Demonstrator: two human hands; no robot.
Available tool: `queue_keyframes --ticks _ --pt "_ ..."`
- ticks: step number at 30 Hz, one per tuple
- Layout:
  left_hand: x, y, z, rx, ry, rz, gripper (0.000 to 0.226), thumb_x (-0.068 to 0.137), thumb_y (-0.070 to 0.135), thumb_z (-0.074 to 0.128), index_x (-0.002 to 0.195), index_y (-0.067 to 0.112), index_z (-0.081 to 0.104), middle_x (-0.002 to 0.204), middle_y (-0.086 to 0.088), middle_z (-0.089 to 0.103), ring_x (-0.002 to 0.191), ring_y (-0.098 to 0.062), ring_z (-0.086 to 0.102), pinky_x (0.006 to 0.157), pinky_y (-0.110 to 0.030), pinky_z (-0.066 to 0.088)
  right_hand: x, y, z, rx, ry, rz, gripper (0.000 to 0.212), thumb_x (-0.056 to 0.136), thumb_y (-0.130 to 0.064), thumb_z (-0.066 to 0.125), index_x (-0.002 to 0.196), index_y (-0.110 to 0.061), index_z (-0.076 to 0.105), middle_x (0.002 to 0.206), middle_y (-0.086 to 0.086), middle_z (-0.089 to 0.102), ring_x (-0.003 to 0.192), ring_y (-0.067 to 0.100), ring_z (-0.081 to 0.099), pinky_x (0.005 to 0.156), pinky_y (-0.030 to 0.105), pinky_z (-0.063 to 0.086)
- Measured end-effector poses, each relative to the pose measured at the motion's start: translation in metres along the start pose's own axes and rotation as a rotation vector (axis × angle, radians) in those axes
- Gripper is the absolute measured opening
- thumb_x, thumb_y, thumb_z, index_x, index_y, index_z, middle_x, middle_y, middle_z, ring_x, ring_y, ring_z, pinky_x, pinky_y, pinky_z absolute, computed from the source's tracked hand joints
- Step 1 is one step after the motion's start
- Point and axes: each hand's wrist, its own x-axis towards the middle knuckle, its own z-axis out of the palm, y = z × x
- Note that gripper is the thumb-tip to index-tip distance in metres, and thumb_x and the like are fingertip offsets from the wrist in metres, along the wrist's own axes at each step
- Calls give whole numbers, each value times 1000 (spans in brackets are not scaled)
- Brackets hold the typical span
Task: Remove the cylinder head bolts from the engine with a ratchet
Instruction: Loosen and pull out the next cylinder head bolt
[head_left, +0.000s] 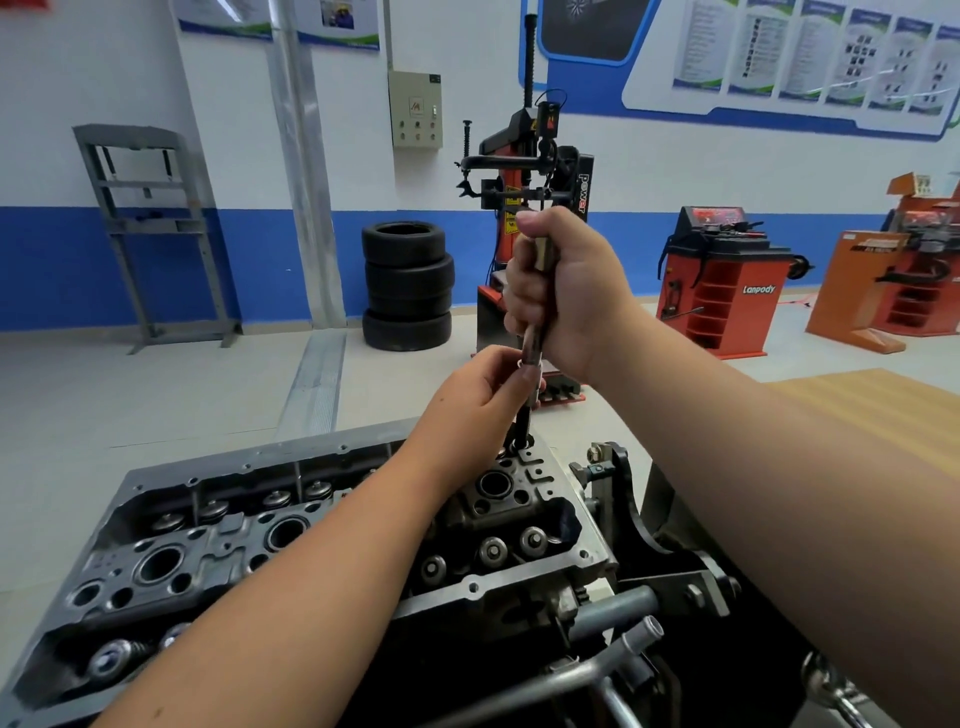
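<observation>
Two hands hold one tool: your right hand (569, 291) wraps the ratchet (535, 332) up high, your left hand (480, 389) pinches it above the engine (311, 525).

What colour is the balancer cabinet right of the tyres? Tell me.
Red-orange with a black top, white lettering on its front: the cabinet, right of the tyres. Head view, the only one.
</observation>
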Motion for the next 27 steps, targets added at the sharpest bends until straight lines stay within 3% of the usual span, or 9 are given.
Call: queue_keyframes --ticks 3,5,9,12,14,16,19,23,27 --pt "5 -2 6 -23 68 -2 17 99 41 64 98 26 57 76 21 65 64 1 56 63 -19 45 0 4 16 -323 293 -156 34 102 -32 46 73 -17 54 62 -2 49 58 15 44 60 33 40" --pt "7 -3 9 -19 68 -3 16 94 28 69 99 21 56 71 23 60 59 1 49 56 -17 42 2 7 25 -369 338 -193 28 101 -21 44 75 -17 55 68 0 49 61 15 45 57 28 40" --pt "-2 -2 3 -75 7 -4 19 89 58 61 104 46 60 84 25 68 71 5 60 63 -13 47 7 4 13 -225 75 -145 41 98 -27 48 58 -22 45 53 -3 36 49 19 33 49 31 30" --pt "-6 -2 -2 -93 -38 -26 24 91 64 47 107 55 63 95 19 70 89 -7 67 81 -35 54 8 -5 0 -58 -173 32 47 98 -31 50 53 -22 40 47 -5 25 43 14 19 44 23 24" --pt "-7 0 -3 -89 -59 -47 19 96 57 46 103 60 63 102 14 72 101 -23 69 93 -55 56 9 -4 -2 -63 -186 29 45 97 -29 50 54 -21 39 48 -5 25 44 14 18 45 24 23" --pt "-6 2 -3 -65 -57 -44 18 96 54 45 100 60 62 102 13 72 103 -25 70 96 -59 55 7 -2 -1 -52 -150 6 44 97 -27 49 55 -21 41 48 -5 25 45 14 18 45 24 23" --pt "-5 2 -2 -31 -25 -23 16 97 51 50 104 44 63 97 13 72 95 -17 71 89 -49 58 1 2 3 -24 -35 -7 41 98 -31 50 59 -20 44 49 -4 30 44 14 21 50 28 23" --pt "1 3 5 -65 55 -32 19 92 36 68 103 22 60 84 3 69 68 -7 58 67 -31 48 -3 15 21 -165 327 -114 42 100 -45 46 68 -17 53 52 -6 45 53 13 41 60 36 38" --pt "0 2 5 -126 29 -41 37 77 53 66 104 27 63 82 3 67 69 -4 58 65 -21 49 2 13 23 -145 264 -157 39 95 -27 45 56 -20 49 45 -8 38 43 10 33 51 31 28"
